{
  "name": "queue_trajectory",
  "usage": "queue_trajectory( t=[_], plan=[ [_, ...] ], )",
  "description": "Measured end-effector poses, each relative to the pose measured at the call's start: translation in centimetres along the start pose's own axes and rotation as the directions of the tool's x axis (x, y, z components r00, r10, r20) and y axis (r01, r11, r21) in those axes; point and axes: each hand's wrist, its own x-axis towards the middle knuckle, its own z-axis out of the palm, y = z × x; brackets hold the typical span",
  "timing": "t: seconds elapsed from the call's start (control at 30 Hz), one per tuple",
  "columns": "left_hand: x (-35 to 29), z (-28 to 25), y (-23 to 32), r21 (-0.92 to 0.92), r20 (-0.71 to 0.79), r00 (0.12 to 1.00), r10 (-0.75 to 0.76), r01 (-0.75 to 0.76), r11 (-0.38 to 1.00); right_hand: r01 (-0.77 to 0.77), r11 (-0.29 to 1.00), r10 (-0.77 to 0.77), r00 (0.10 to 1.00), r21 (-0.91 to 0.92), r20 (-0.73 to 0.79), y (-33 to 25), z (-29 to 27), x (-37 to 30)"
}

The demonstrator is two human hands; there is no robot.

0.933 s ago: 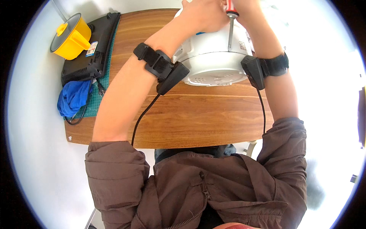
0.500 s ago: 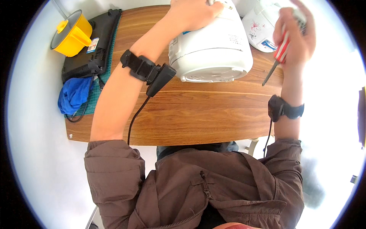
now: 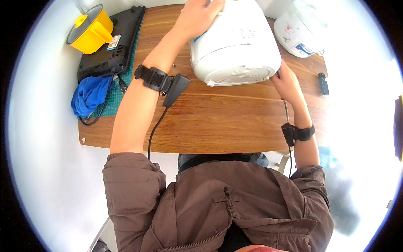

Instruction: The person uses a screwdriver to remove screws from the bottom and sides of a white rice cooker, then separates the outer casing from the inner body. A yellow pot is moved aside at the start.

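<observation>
A white rice cooker [image 3: 235,46] stands tipped on the wooden table, its round vented base [image 3: 241,75] turned toward me. My left hand [image 3: 197,19] grips its upper left side, with the fingertips partly out of view at the top. At the lower right edge of the base is my right hand [image 3: 289,84], its fingers closed and touching the cooker. The thin metal shaft of a screwdriver [image 3: 286,111] sticks out below that hand; its handle is hidden in the palm.
Behind on the right stands a flower-patterned white cooker [image 3: 294,33], with a small black object [image 3: 323,84] in front. A yellow pot [image 3: 92,31], a black appliance [image 3: 107,59], a blue cloth [image 3: 90,96] and a green mat [image 3: 110,105] are at left.
My right hand came down and left from beside the flowered cooker to the base of the white one, turning the screwdriver's handle out of sight. The white cooker tilted slightly.
</observation>
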Motion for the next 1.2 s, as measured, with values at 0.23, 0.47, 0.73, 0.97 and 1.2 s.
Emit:
queue_trajectory(
  t=[0.23, 0.47, 0.73, 0.97, 1.2],
  plan=[
    [-2.3, 0.2, -3.3, -0.287, -0.011, 0.990, -0.142, 0.133, 0.949, 0.153, 0.986, -0.154, 0.988, -0.071, -0.013, 4.1, 2.6, 1.3],
    [-4.6, -0.4, -4.7, -0.478, -0.070, 0.982, -0.174, 0.120, 0.870, 0.194, 0.979, -0.196, 0.980, -0.063, -0.026, 3.3, 3.2, 1.1],
    [-6.4, -0.8, -4.7, -0.658, -0.127, 0.948, -0.293, 0.141, 0.740, 0.152, 0.886, -0.049, 0.970, 0.439, -0.236, 1.0, 2.7, -0.1],
    [-7.8, -0.9, -5.1, -0.762, -0.106, 0.925, -0.366, 0.161, 0.627, 0.316, 0.776, -0.245, 0.948, 0.546, -0.201, -3.4, 6.5, -1.8],
    [-7.7, -2.0, -4.9, -0.798, 0.002, 0.900, -0.435, 0.264, 0.542, 0.260, 0.857, -0.020, 0.879, 0.444, -0.476, -4.5, 8.2, -2.6]
  ],
)
